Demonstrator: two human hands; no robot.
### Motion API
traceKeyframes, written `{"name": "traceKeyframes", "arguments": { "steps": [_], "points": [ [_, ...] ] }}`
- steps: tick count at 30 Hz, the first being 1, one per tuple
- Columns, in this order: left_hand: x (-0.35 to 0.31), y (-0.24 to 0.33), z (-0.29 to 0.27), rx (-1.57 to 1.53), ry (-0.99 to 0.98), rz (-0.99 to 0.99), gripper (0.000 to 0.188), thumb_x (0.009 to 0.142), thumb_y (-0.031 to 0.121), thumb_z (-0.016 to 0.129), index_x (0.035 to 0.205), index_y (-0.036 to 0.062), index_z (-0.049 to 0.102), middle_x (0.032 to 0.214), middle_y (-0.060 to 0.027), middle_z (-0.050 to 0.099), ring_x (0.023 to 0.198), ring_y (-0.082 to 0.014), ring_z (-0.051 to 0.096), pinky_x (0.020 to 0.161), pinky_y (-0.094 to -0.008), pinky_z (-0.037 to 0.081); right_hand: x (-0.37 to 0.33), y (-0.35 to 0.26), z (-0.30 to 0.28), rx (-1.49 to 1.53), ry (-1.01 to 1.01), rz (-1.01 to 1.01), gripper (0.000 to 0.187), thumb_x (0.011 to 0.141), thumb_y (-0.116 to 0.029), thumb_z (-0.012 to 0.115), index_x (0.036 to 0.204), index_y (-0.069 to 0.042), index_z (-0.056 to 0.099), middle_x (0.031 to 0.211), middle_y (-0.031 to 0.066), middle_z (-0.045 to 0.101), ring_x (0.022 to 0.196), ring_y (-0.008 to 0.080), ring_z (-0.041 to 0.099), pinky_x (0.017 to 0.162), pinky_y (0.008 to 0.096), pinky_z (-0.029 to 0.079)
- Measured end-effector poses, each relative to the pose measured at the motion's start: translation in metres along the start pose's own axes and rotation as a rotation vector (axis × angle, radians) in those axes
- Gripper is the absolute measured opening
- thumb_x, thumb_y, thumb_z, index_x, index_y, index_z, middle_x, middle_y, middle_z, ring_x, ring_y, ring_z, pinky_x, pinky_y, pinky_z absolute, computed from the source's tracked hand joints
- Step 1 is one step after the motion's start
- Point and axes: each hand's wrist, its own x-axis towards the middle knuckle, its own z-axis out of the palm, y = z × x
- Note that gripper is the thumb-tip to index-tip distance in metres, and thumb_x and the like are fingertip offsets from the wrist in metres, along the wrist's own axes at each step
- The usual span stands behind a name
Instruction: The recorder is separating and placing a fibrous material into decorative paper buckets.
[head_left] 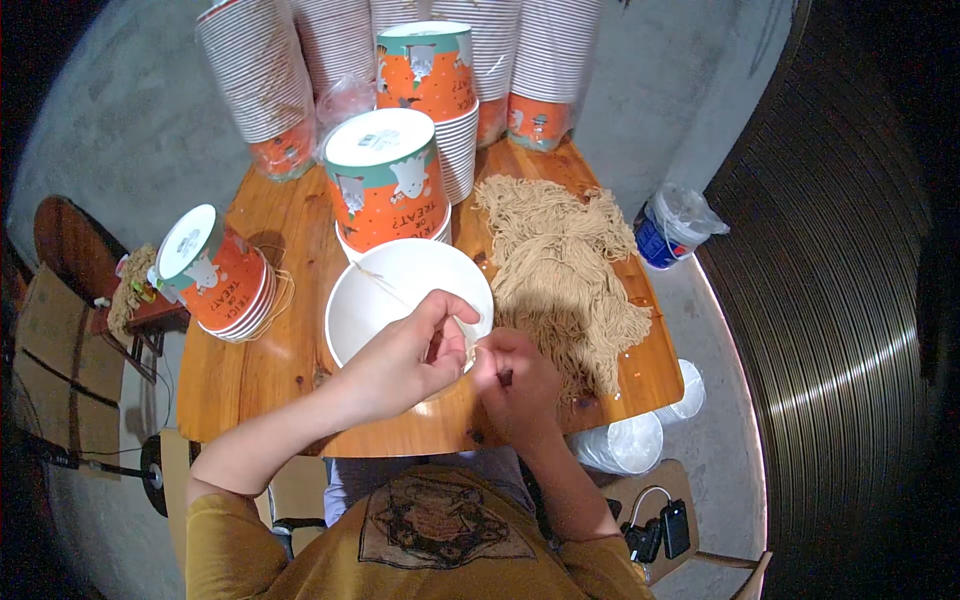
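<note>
A paper bucket [400,290] stands on the wooden table in front of me, its white inside facing up. A thin tan cord [378,280] shows inside it near the far left wall and runs toward my hands. My left hand [425,345] reaches over the bucket's near right rim, thumb and fingers closed in a pinch. Right beside it, at the rim's outside, my right hand [515,385] is closed too, its fingertips almost touching the left ones. A small piece of cord seems to lie between them; my fingers hide most of it.
A big heap of tan cords [560,270] lies to the right. Upside-down orange buckets are stacked behind [390,190] and at the left [220,275], cords beside the left stack. Wrapped bucket stacks [545,70] line the back. A blue-and-white pail [665,235] is beyond the table's right edge.
</note>
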Motion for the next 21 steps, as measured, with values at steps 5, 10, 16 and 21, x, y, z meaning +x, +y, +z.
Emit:
{"name": "traceKeyframes", "arguments": {
  "steps": [5,10,16,21],
  "points": [
    [0.001,0.004,0.001,0.143,0.058,-0.021,0.023,0.084,0.004,0.057,0.106,0.0025,0.051,0.077,-0.0048,0.054,0.069,-0.013,0.054,0.064,-0.0286,0.046,-0.003,0.005,-0.001,0.031,0.079,-0.015,0.013,0.086,-0.013,0.063,0.094,-0.004,0.056,0.072,0.0052,0.061,0.058,0.0124,0.059,0.055,0.0278,0.048],
    [0.001,0.008,0.0,0.162,0.055,-0.061,0.016,0.083,0.006,0.057,0.099,0.0013,0.056,0.076,-0.0061,0.054,0.068,-0.0145,0.054,0.064,-0.0295,0.046,-0.004,0.006,-0.004,0.052,-0.011,0.095,0.021,0.085,-0.018,0.062,0.101,-0.007,0.056,0.077,0.0126,0.063,0.066,0.0265,0.063,0.063,0.0388,0.051],
    [0.001,0.001,-0.002,0.184,0.085,0.021,0.011,0.083,0.006,0.058,0.093,0.001,0.058,0.075,-0.0053,0.053,0.067,-0.0139,0.052,0.065,-0.0283,0.045,-0.003,0.0,-0.006,0.085,-0.022,0.121,0.022,0.086,-0.019,0.061,0.103,-0.007,0.056,0.078,0.0127,0.063,0.067,0.0267,0.063,0.064,0.0389,0.051],
    [0.002,-0.001,-0.005,0.105,0.061,-0.035,0.011,0.084,0.005,0.057,0.094,0.0004,0.058,0.073,-0.0019,0.052,0.068,-0.0101,0.048,0.065,-0.0253,0.044,-0.003,-0.001,-0.006,0.092,-0.012,0.119,0.022,0.087,-0.019,0.061,0.103,-0.006,0.056,0.079,0.0125,0.063,0.067,0.0261,0.064,0.064,0.0382,0.052]
  ]
}}
